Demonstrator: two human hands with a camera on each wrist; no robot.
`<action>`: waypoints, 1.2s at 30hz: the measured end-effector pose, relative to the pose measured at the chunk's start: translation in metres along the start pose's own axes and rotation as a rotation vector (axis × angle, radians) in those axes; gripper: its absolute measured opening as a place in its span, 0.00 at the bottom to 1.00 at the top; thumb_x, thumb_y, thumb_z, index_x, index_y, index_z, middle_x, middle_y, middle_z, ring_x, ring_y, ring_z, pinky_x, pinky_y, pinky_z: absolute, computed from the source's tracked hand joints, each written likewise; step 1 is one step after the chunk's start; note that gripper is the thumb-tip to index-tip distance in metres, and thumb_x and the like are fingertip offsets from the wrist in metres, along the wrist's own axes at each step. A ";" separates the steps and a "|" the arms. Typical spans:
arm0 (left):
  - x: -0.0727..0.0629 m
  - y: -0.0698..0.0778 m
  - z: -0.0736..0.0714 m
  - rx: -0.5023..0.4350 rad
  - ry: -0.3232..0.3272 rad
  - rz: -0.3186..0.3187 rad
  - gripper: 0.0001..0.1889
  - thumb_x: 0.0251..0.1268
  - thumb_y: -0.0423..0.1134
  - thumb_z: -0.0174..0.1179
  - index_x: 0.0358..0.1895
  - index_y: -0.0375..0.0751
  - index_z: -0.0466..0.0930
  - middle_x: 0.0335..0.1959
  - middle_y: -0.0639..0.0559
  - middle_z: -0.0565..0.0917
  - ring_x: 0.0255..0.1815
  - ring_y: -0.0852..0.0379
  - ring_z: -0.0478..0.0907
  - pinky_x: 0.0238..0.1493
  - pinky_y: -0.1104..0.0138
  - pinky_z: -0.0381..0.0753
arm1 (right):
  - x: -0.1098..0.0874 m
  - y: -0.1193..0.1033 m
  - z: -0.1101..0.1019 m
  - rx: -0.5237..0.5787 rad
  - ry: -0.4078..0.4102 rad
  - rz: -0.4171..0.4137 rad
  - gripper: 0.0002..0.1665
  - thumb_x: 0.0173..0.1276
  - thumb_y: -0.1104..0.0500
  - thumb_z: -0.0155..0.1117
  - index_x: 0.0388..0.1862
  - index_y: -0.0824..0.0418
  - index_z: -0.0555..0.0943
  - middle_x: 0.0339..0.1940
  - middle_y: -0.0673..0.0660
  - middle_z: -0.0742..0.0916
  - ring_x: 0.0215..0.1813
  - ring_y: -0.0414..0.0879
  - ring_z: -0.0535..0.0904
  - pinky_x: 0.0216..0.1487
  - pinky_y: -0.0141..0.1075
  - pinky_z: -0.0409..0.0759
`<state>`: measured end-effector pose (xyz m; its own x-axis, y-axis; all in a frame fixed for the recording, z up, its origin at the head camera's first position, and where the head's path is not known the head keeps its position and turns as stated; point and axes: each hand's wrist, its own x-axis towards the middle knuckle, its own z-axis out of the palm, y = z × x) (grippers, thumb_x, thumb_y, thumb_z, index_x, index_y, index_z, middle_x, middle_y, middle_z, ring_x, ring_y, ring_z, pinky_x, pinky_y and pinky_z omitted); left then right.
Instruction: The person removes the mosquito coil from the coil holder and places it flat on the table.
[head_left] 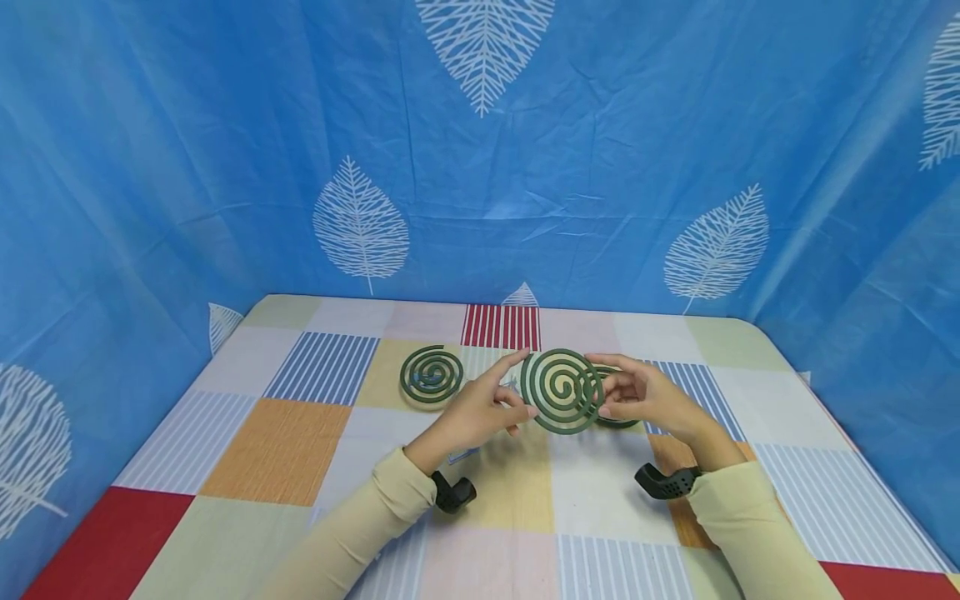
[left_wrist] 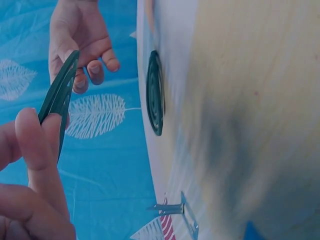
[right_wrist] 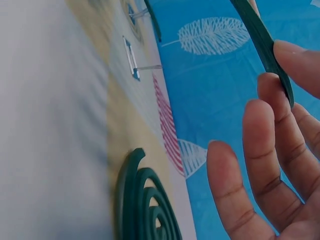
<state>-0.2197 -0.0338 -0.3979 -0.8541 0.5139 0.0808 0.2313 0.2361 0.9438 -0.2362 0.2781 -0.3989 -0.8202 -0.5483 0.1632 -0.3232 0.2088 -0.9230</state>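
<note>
Between my two hands a dark green mosquito coil (head_left: 562, 388) is held up above the table, its flat spiral facing me. My left hand (head_left: 483, 408) pinches its left edge, with index finger and thumb apart along the rim. On the opposite edge, my right hand (head_left: 641, 392) grips it between thumb and fingers, seen closely in the right wrist view. A second coil (right_wrist: 145, 200) lies below and behind the right hand, partly covered in the head view. Left of the left hand is a third coil (head_left: 431, 375), raised on a base.
A small metal stand (right_wrist: 131, 57) with an upright prong stands on the table behind the held coil. A patchwork cloth (head_left: 277, 446) covers the table. Blue curtain (head_left: 525, 208) with white leaf prints hangs around the back and sides. Each wrist wears a black camera strap (head_left: 667, 482).
</note>
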 end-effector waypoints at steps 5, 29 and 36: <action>0.003 -0.003 0.008 0.000 -0.001 0.006 0.44 0.75 0.35 0.69 0.88 0.47 0.57 0.38 0.36 0.91 0.33 0.34 0.88 0.40 0.67 0.79 | -0.007 0.004 -0.003 0.000 -0.004 0.004 0.42 0.73 0.75 0.69 0.80 0.81 0.61 0.42 0.51 0.90 0.40 0.43 0.87 0.41 0.35 0.86; 0.019 -0.006 0.051 -0.057 -0.002 -0.079 0.44 0.75 0.34 0.70 0.88 0.53 0.58 0.39 0.40 0.92 0.29 0.45 0.88 0.29 0.68 0.70 | -0.040 0.026 -0.033 0.107 -0.065 0.007 0.40 0.76 0.76 0.62 0.81 0.49 0.73 0.45 0.52 0.89 0.46 0.43 0.87 0.49 0.36 0.88; 0.025 -0.004 0.061 -0.085 0.001 -0.085 0.43 0.75 0.34 0.70 0.87 0.54 0.59 0.39 0.41 0.92 0.28 0.46 0.88 0.25 0.69 0.69 | -0.047 0.028 -0.041 0.115 -0.074 0.012 0.40 0.77 0.76 0.62 0.83 0.52 0.71 0.44 0.52 0.88 0.45 0.42 0.86 0.48 0.37 0.88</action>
<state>-0.2135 0.0287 -0.4196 -0.8695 0.4940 0.0001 0.1179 0.2074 0.9711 -0.2261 0.3426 -0.4178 -0.7855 -0.6051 0.1296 -0.2536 0.1237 -0.9594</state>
